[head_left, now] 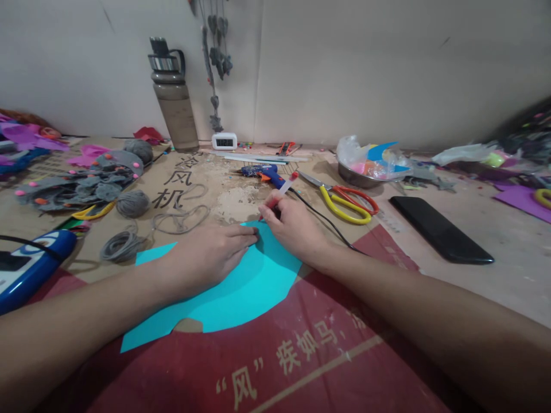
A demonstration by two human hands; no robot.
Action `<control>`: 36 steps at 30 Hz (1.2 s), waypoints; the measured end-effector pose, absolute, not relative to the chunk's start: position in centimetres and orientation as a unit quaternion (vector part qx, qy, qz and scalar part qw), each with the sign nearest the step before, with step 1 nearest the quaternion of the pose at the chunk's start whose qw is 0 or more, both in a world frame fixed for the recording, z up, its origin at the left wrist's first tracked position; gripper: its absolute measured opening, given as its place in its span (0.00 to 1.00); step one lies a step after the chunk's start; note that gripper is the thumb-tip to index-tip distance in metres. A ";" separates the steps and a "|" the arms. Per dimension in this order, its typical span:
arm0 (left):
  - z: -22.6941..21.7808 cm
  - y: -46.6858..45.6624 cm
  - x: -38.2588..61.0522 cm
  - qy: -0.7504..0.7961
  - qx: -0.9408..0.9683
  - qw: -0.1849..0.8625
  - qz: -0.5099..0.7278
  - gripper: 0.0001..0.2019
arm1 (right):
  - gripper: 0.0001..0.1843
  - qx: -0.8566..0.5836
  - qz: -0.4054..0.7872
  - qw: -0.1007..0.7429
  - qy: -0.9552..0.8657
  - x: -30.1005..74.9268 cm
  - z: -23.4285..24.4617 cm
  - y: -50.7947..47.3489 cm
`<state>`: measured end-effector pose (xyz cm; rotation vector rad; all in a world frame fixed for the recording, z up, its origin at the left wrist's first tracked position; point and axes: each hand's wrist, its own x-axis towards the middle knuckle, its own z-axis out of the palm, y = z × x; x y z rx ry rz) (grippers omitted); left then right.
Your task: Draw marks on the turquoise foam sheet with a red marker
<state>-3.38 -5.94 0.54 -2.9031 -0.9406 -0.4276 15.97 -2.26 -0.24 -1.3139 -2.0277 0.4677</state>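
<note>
On the cardboard (297, 381), head view: the turquoise sheet (247, 295) lies near the middle, right in front of you, its near edge curved and notched at the left.
Left hand (210, 255): yours lies flat on the sheet, fingers stretched together toward the right and gripping nothing; with the forearm it covers much of the sheet's left part.
Right hand (297, 226): your fingers are closed around a pen (287, 184) with a red end, its point down at the sheet's far edge; you cannot tell whether it touches.
Beyond the right hand: a blue glue gun (260, 171) lies close by, and its black cord (329, 222) runs right and near until your right forearm hides it.
Right side: scissors (346, 209) with yellow and red handles are near that cord; a black phone (441, 229) lies farther right, and a metal bowl (359, 178) of wrapped bits sits beyond.
Left side: grey yarn (120, 246) lies coiled near your left wrist, with decorated grey felt (81, 183) farther left and a blue-and-white device (38, 269) at the near left.
Far side: a bottle (176, 115) stands left of a small white clock (224, 141), both close to the wall (344, 63).
</note>
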 end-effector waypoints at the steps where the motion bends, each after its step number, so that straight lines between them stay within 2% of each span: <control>1: 0.6 -6.0 -3.4 -0.305 -0.942 0.032 -0.137 0.17 | 0.10 -0.503 0.176 0.334 -0.777 16.0 -0.3 -2.2; 36: 0.7 -6.0 -3.4 -0.306 -0.941 0.032 -0.142 0.17 | 0.09 -0.526 0.167 0.327 -0.767 16.0 0.0 -2.5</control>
